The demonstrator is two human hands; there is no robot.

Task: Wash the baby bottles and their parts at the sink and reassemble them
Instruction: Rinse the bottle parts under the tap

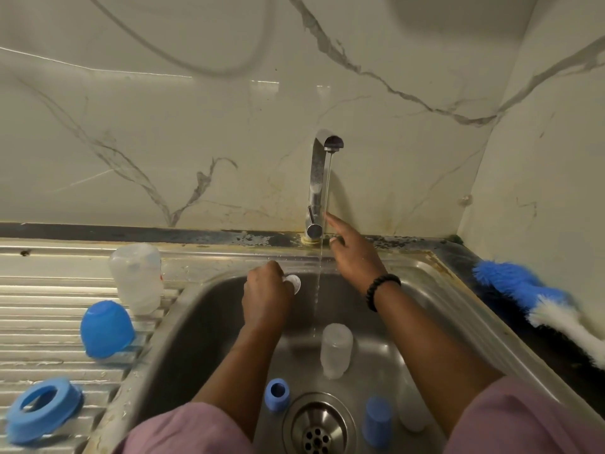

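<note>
My left hand (266, 294) holds a small clear round bottle part (293, 282) over the steel sink (209, 309), just left of a thin stream of water from the tap (319, 178). My right hand (355, 257) reaches with straight fingers toward the tap's lever (313, 228). In the basin stand a clear bottle (336, 350) and two small blue parts (277, 394) (378, 421) beside the drain (319, 427). On the left draining board are a clear bottle (137, 276), a blue cap (106, 329) and a blue screw ring (44, 409).
A blue and white bottle brush (537, 303) lies on the dark counter right of the sink. A marble-patterned wall rises right behind the tap, and a side wall closes off the right. Another clear part (411, 411) lies in the basin under my right forearm.
</note>
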